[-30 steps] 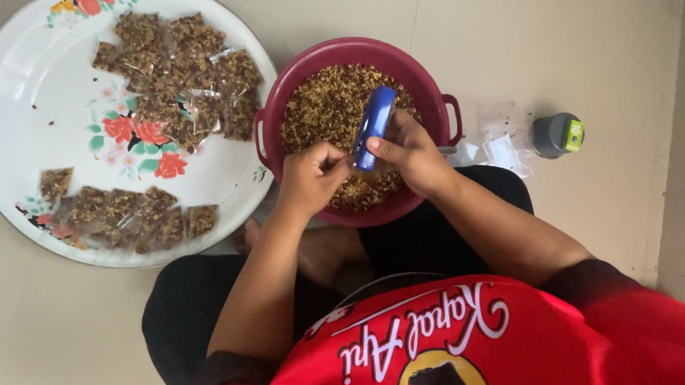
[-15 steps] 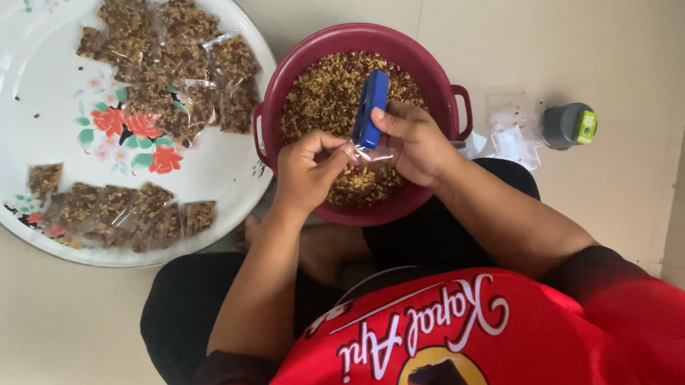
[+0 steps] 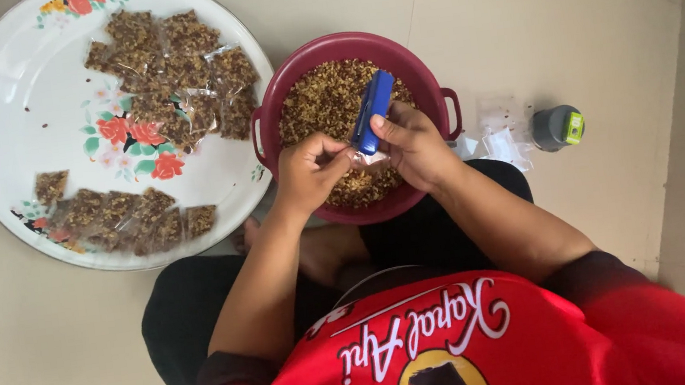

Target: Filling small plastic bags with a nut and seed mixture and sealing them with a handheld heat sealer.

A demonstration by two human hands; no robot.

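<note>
L hand [image 3: 309,169] + R hand [image 3: 408,143] over dark red bowl [image 3: 268,114], both pinching small clear bag [image 3: 366,158] btw fingertips. R hand also grips blue stapler [image 3: 373,112], fingers curled round it, stapler tilted up over bowl. L fingers bent tight on bag edge. Bowl full of brown crumbly snack [image 3: 322,99], sits on floor just past knees. Big white flower tray [image 3: 18,102] beside bowl, w/ filled snack packs [image 3: 171,74] in two piles. Empty clear bags [image 3: 496,134] + small grey pot w/ green lid [image 3: 557,127] on other side of bowl.
</note>
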